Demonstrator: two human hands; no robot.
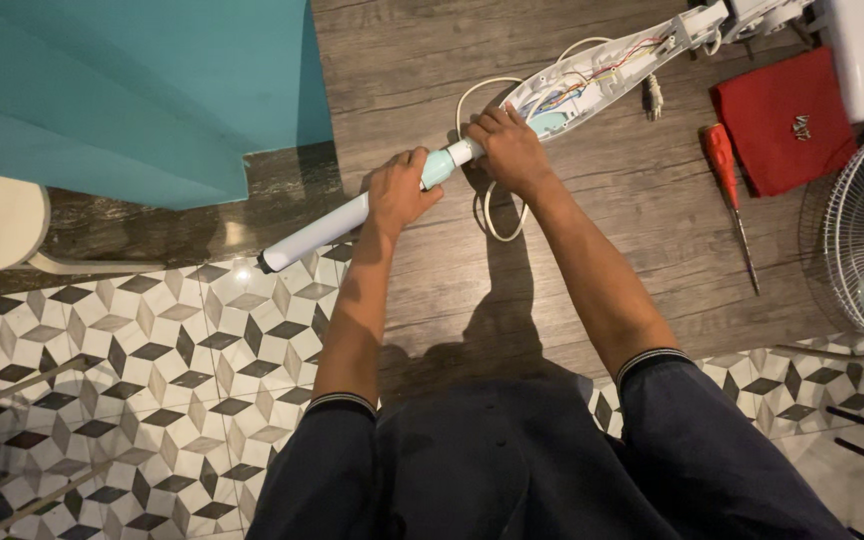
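We grip a long pale-blue plastic pole (332,225) with our left hand (399,192), fingers wrapped around it. Our right hand (508,145) clamps the joint where it meets an opened white housing with coloured wires (592,75). A red-handled screwdriver (730,195) lies well right of that hand on the wooden floor (592,260).

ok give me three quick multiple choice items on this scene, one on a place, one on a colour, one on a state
1. Where does the red-handled screwdriver lie?
A. on the wooden floor beside the red cloth
B. on the patterned tiles
C. in the left hand

2. What colour is the long plastic pole that both hands grip?
A. black
B. pale blue-green
C. yellow

3. What state is the white housing beyond the right hand in?
A. sealed shut
B. wrapped in cloth
C. open, wires exposed

Answers: 1 A, it rests on planks left of the cloth; 2 B, its shaft is pale mint; 3 C, coloured wires show inside.
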